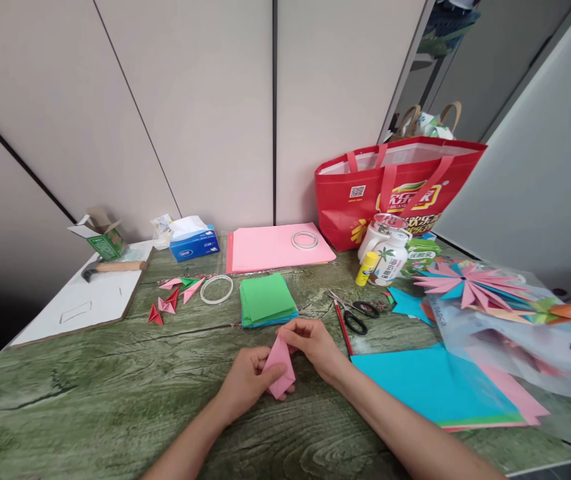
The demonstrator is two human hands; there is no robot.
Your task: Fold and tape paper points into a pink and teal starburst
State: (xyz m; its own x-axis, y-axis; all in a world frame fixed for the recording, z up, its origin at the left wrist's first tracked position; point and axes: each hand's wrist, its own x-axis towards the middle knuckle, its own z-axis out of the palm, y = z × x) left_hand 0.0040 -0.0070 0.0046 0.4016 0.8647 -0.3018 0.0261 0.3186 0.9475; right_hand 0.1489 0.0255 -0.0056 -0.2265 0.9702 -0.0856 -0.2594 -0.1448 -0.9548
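A folded piece of pink paper (279, 370), shaped like a narrow kite, is held between both hands just above the table. My left hand (248, 380) grips its lower part, thumb lying across the front. At the paper's top point, my right hand (313, 343) pinches with thumb and fingertips. Right behind the hands lies a stack of square paper (268, 299), green on top with blue beneath. Black-handled scissors (354, 313) and a red pencil (343, 328) lie to the right of my right hand.
Large blue sheets (415, 380) lie at the right beside a plastic bag (525, 347) and a paper flower (470, 283). Small folded pieces (168, 303), a tape roll (217, 289), tissues (194, 243) and a hammer (115, 267) are left. A glue stick (367, 269) stands before the red bag (340, 207).
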